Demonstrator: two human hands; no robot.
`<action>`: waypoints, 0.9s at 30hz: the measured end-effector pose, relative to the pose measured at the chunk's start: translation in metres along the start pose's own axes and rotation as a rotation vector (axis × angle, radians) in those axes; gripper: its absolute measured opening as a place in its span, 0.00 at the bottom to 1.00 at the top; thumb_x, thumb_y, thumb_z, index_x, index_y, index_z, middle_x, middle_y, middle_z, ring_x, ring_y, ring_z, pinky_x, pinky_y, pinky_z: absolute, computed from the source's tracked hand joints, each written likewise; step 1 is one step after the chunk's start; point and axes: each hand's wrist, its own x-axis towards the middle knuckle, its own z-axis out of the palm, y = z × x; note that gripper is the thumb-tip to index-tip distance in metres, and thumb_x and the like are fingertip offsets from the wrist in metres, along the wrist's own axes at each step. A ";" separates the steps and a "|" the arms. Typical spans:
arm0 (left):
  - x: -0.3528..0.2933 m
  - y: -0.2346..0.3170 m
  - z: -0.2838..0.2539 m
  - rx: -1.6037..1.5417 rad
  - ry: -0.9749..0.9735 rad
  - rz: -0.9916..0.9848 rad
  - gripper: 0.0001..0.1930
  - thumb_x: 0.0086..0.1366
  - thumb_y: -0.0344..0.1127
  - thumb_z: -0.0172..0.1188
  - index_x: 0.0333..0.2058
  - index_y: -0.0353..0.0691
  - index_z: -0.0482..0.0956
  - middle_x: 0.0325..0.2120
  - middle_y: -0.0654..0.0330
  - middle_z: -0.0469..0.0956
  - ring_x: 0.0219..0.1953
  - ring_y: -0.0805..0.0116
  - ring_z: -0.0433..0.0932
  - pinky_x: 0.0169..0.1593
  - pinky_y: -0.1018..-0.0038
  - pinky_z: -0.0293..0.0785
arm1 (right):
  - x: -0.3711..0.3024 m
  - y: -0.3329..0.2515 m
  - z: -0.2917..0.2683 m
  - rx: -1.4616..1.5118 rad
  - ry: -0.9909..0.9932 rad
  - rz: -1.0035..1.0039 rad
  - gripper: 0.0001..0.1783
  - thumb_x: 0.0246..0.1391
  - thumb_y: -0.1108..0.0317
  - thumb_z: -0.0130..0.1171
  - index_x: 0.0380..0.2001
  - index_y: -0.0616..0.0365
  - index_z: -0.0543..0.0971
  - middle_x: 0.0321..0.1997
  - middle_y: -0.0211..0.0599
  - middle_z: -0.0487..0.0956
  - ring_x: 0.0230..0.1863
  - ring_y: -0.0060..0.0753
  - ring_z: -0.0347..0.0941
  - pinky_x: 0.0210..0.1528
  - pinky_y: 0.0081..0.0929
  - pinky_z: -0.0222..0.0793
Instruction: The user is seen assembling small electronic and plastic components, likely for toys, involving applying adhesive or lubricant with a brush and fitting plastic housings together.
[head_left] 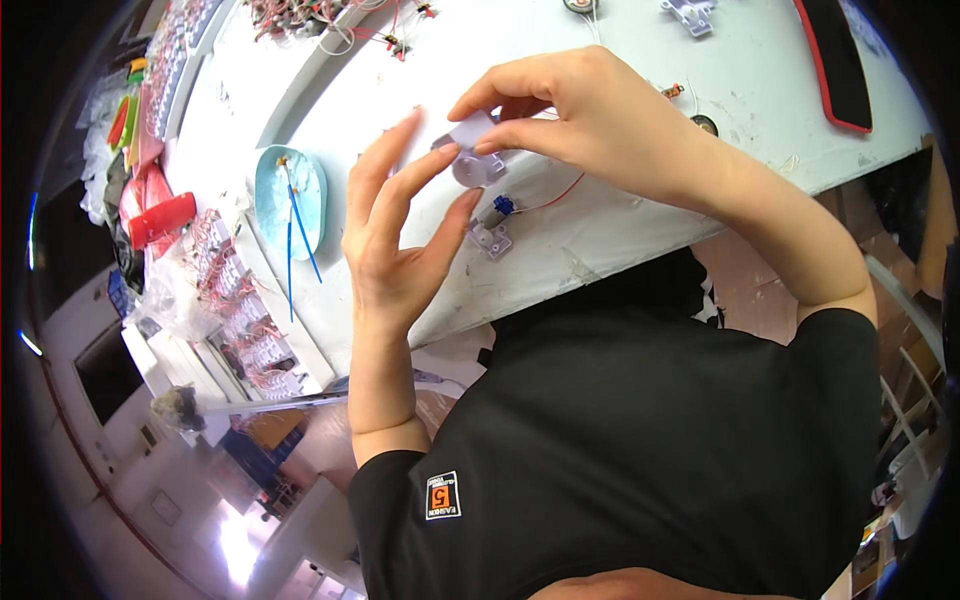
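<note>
A pale lavender plastic housing (478, 170) with a rounded end is held up over the white table. My right hand (590, 120) pinches its upper part between thumb and forefinger. From the other side, the forefinger and thumb of my left hand (395, 215) are at its edges, while the other fingers stand apart and look a little blurred. Just below lies a second lavender plastic piece (490, 240) with a small blue component (502, 205) and a thin red wire (560, 196) running right, under my right hand.
Left of my left hand sits a light blue dish (262, 205) with a blue-handled, tweezers-like tool (292, 215) across it. Wired parts (300, 18) heap at the far left; more plastic pieces (245, 320) fill a tray. A black red-edged mat (838, 70) lies far right.
</note>
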 end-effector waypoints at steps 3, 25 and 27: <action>-0.006 -0.008 0.001 0.000 -0.063 0.065 0.22 0.49 0.21 0.75 0.45 0.35 0.84 0.51 0.47 0.82 0.52 0.55 0.81 0.56 0.64 0.77 | 0.002 0.000 -0.001 -0.009 -0.001 0.014 0.15 0.54 0.67 0.64 0.43 0.63 0.84 0.39 0.48 0.85 0.40 0.42 0.83 0.46 0.32 0.77; -0.041 -0.045 0.020 -0.299 0.048 -0.133 0.22 0.48 0.17 0.74 0.45 0.32 0.83 0.52 0.45 0.81 0.59 0.54 0.76 0.65 0.61 0.68 | 0.011 0.016 -0.014 0.076 0.357 -0.380 0.17 0.67 0.66 0.53 0.43 0.76 0.76 0.26 0.59 0.81 0.31 0.56 0.81 0.36 0.39 0.77; -0.042 -0.045 0.020 -0.262 0.031 -0.117 0.22 0.48 0.17 0.74 0.44 0.33 0.84 0.52 0.46 0.82 0.59 0.53 0.76 0.65 0.60 0.68 | 0.010 0.012 -0.015 0.086 0.319 -0.339 0.17 0.67 0.66 0.53 0.42 0.76 0.76 0.25 0.59 0.80 0.30 0.57 0.80 0.34 0.39 0.77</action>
